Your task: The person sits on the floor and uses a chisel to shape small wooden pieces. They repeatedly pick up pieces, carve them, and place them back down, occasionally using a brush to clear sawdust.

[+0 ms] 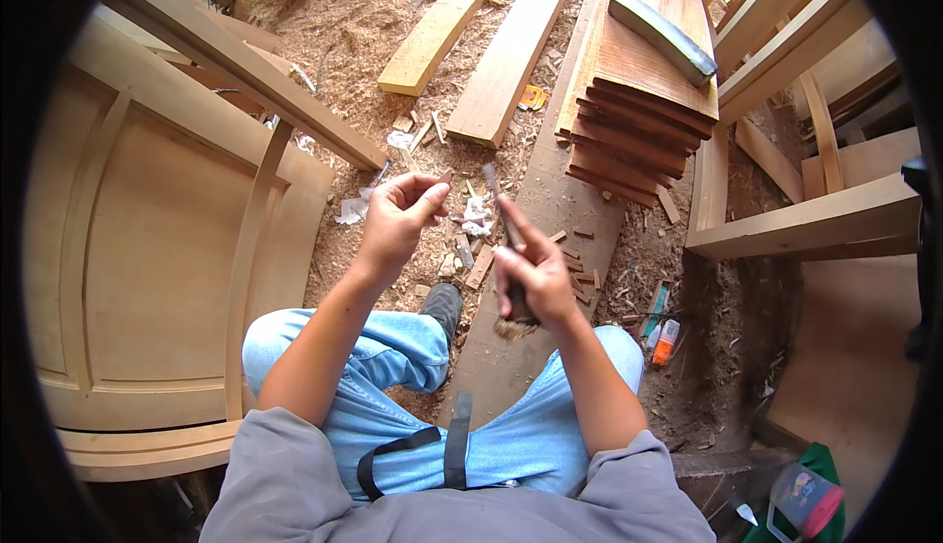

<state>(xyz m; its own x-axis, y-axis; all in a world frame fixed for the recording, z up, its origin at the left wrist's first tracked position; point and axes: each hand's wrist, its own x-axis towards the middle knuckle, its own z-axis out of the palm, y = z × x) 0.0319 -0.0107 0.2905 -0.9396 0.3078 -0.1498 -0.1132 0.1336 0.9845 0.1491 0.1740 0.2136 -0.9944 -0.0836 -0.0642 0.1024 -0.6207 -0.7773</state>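
Right hand [535, 273] has fingers closed round a chisel [494, 188], index along the shaft, probably for control; left hand [398, 214] pinches a wood bit [445, 178] by fingertips, likely to leave its end exposed. Chisel is over the surface [552, 188], blade just shy of 12 o'clock, butt near 6, long axis between; wood bit at the blade's 9 o'clock, axis too small to tell. Offcuts [575, 266] lie at right hand's 3 o'clock, presumably for easy reach.

From my remote station I see faded light-blue denim jeans [516, 455], dark flat straps [457, 450] over them, a plain grey short-sleeved shirt [462, 518] above, and a dark shoe [445, 307] below their left leg.
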